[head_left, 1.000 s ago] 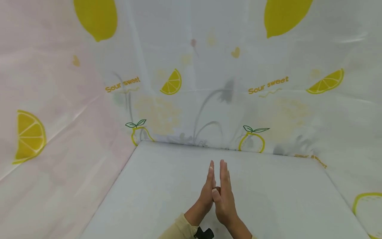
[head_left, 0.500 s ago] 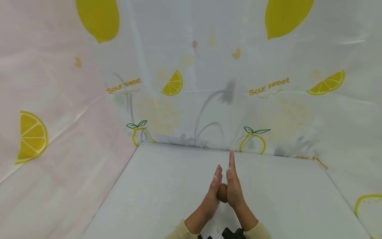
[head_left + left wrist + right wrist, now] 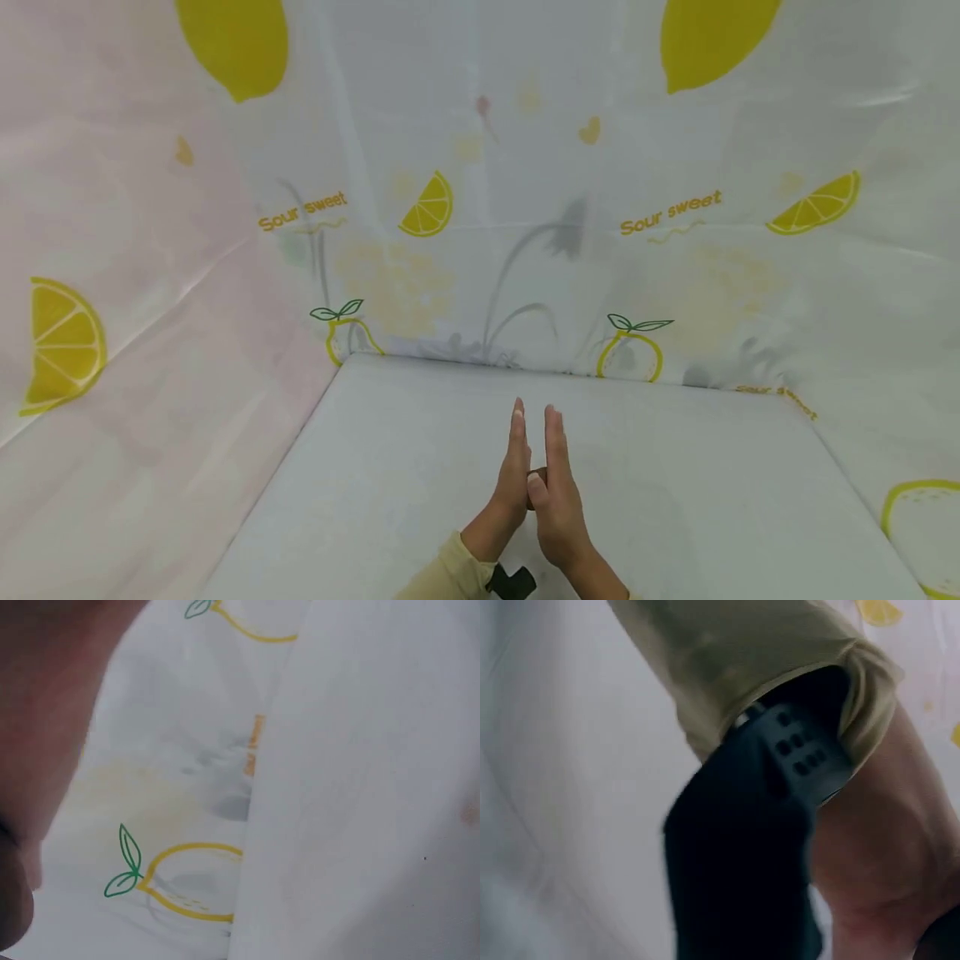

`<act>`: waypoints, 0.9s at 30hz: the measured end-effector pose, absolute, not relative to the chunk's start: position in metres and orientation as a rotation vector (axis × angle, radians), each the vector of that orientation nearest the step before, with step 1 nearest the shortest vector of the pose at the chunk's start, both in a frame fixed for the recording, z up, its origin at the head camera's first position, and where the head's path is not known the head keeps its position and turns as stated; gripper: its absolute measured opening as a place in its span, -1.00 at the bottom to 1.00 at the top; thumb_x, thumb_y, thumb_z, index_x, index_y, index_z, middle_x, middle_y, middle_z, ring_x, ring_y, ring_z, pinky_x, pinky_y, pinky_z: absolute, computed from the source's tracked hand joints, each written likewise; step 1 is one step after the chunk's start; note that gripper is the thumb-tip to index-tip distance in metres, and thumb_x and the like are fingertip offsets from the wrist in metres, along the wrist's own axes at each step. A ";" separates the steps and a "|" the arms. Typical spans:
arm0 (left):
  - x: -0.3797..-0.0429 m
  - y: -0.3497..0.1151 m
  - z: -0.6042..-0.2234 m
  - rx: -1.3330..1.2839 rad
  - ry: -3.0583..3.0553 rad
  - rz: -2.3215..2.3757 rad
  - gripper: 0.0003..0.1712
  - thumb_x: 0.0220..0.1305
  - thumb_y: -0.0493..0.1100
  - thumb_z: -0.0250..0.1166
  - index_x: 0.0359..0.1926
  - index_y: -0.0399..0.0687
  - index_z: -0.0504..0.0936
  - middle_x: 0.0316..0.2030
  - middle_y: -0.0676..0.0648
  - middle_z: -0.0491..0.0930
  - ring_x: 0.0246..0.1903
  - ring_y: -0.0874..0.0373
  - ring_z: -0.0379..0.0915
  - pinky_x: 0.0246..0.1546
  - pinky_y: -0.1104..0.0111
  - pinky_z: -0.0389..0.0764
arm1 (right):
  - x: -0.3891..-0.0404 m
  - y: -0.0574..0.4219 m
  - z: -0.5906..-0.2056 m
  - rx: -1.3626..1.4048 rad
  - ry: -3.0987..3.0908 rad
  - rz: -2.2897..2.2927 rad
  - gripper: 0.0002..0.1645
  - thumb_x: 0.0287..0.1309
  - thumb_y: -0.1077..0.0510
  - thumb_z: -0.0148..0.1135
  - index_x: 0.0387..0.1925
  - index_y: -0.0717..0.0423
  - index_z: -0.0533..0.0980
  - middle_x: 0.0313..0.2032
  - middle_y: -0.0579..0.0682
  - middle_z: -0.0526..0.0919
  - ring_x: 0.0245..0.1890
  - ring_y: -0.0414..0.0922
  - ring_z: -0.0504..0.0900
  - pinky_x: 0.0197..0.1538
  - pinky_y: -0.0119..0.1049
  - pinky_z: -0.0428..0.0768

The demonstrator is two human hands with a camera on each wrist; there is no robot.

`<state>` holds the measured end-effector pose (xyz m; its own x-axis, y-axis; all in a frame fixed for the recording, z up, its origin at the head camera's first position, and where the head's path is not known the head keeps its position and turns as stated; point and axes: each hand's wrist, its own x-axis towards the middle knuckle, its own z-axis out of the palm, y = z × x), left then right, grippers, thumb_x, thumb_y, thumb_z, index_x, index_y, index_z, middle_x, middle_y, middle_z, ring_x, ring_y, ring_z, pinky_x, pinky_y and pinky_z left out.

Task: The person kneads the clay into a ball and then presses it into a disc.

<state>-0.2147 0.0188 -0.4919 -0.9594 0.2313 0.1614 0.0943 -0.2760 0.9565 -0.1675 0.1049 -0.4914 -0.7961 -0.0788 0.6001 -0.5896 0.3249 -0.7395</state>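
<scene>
In the head view my left hand point(image 3: 512, 479) and right hand point(image 3: 562, 504) face each other palm to palm, fingers straight and pointing away from me. Between the palms sits a small brown ball point(image 3: 539, 473), mostly covered by the hands and the right thumb. The left wrist view catches only a blurred part of the left hand point(image 3: 52, 712) along its left side. From the right wrist camera a beige sleeve point(image 3: 735, 652), a black wrist device point(image 3: 739, 847) and a bare wrist point(image 3: 885, 840) show; the ball is out of sight there.
Below the hands lies a white tabletop point(image 3: 420, 433). A pale back curtain point(image 3: 465, 283) printed with lemons rises behind it, and a pinkish side curtain point(image 3: 150, 375) hangs at the left.
Over the last second the hands slide back and forth against each other around the ball. The right hand reached further forward half a second ago, baring the ball, and has since drawn back.
</scene>
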 end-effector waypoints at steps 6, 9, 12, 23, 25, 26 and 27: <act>-0.207 0.023 -0.496 0.482 1.825 2.313 -0.10 0.55 0.37 -0.47 0.64 -0.06 -0.34 0.62 -0.13 -0.39 0.57 -0.11 -0.56 0.45 -0.25 -0.41 | -0.178 0.111 -0.474 0.650 -2.100 1.440 -0.25 0.60 0.03 -0.33 0.62 0.16 -0.24 0.62 0.10 -0.21 0.61 -0.04 -0.25 0.52 -0.42 -0.28; -0.201 0.024 -0.497 0.520 1.837 2.261 -0.10 0.54 0.38 -0.50 0.64 -0.03 -0.34 0.62 -0.16 -0.34 0.58 -0.10 -0.51 0.46 -0.21 -0.40 | -0.188 0.118 -0.468 0.618 -2.092 1.547 -0.26 0.60 0.07 -0.37 0.63 0.13 -0.30 0.62 0.07 -0.25 0.60 -0.03 -0.27 0.49 -0.50 -0.23; -0.198 0.022 -0.493 0.593 1.829 2.243 -0.12 0.55 0.36 -0.56 0.63 -0.04 -0.39 0.62 -0.18 -0.36 0.58 -0.14 -0.51 0.46 -0.22 -0.38 | -0.198 0.126 -0.469 0.570 -2.078 1.702 -0.27 0.62 0.04 -0.42 0.63 0.10 -0.33 0.61 0.04 -0.28 0.60 0.01 -0.32 0.46 -0.57 -0.20; -0.214 0.006 -0.475 0.708 1.896 2.333 -0.16 0.58 0.30 -0.51 0.63 -0.03 -0.40 0.62 -0.12 -0.43 0.58 -0.04 -0.53 0.50 -0.14 -0.29 | -0.188 0.113 -0.503 0.601 -2.124 1.709 -0.24 0.58 0.25 -0.30 0.64 0.04 -0.29 0.40 -0.02 0.34 0.04 -0.50 0.47 0.00 -0.57 0.44; -0.218 0.006 -0.475 0.673 1.934 2.321 -0.18 0.60 0.27 -0.48 0.63 -0.05 -0.39 0.62 -0.11 -0.41 0.58 -0.03 -0.52 0.50 -0.13 -0.27 | -0.179 0.106 -0.504 0.618 -2.123 1.693 -0.17 0.54 0.30 -0.25 0.64 0.00 -0.32 0.39 -0.04 0.37 -0.33 -0.52 0.41 -0.31 -0.54 0.45; -0.219 0.006 -0.475 0.653 1.942 2.311 -0.18 0.60 0.26 -0.47 0.63 -0.06 -0.38 0.62 -0.11 -0.41 0.58 -0.03 -0.52 0.50 -0.14 -0.26 | -0.176 0.104 -0.502 0.601 -2.127 1.666 -0.16 0.53 0.28 -0.21 0.64 -0.02 -0.31 0.55 -0.07 0.09 -0.26 -0.50 0.45 -0.27 -0.50 0.49; -0.219 0.007 -0.476 0.636 1.949 2.296 -0.18 0.60 0.26 -0.46 0.63 -0.06 -0.38 0.62 -0.10 -0.41 0.58 -0.02 -0.52 0.50 -0.15 -0.25 | -0.173 0.102 -0.501 0.591 -2.122 1.636 -0.15 0.52 0.26 -0.18 0.64 -0.03 -0.30 0.61 -0.06 -0.18 -0.15 -0.47 0.49 -0.22 -0.46 0.53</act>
<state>-0.2195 0.0070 -0.4761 -0.9128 0.3083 0.2678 0.2142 -0.1969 0.9567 -0.1729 0.1020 -0.5007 -0.8328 -0.0896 0.5462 -0.5511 0.2274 -0.8029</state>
